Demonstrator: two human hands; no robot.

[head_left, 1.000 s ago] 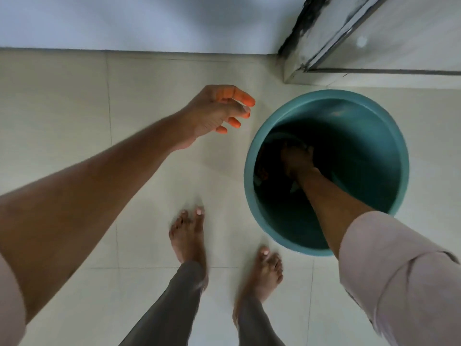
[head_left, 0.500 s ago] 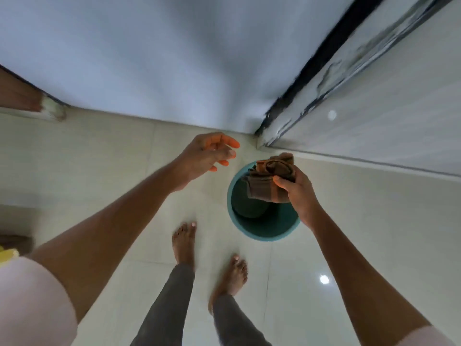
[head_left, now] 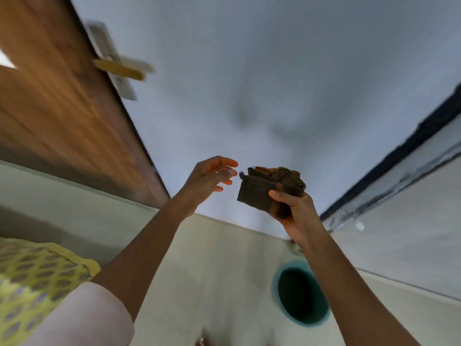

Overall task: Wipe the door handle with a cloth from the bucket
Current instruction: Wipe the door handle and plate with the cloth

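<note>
My right hand holds a folded brown cloth up at chest height in front of the pale wall. My left hand is raised just left of the cloth, fingers spread, a small gap from its frayed corner. The teal bucket stands on the floor below my right forearm, which covers part of its rim. The brass door handle on a pale plate sticks out from the wooden door at the upper left, blurred, well above and left of both hands.
A white door frame with a dark edge runs up the right side. Yellow patterned fabric lies at the lower left. Pale tiled floor surrounds the bucket.
My right hand has lifted the cloth out of the bucket and high up. The view has tilted upward, bringing the wooden door and handle into sight. My left hand rose beside the cloth.
</note>
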